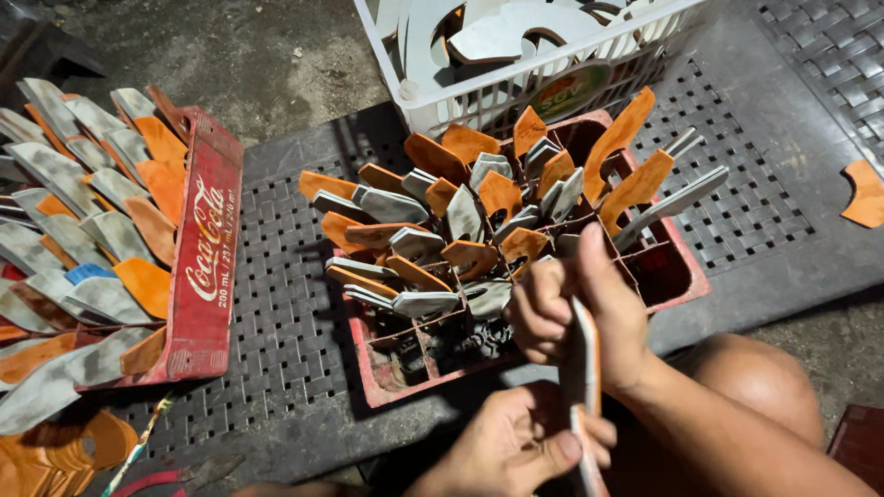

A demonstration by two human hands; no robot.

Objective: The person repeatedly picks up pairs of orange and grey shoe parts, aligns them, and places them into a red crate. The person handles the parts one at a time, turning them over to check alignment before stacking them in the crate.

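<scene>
Both hands meet low in the view, over the near edge of a red crate [683, 293]. The right hand [575, 308] reaches in from the lower right, forearm slanting up past a bare knee [760, 377], fingers curled tight and thumb raised; its grip is closed round a thin grey-and-orange strip [584, 368] held nearly upright. The left hand [516, 446] comes up from below, palm toward the camera, and its grip pinches the same strip lower down between thumb and fingers. Just beyond the right grip, the red crate's compartments bristle with orange and grey cut pieces [465, 216] standing on edge. Farther beyond sits a white basket [433, 106] of pale pieces. Well to the left of both grips, a second red crate [207, 248] holds more such pieces. All rest on a dark perforated mat [285, 322].
</scene>
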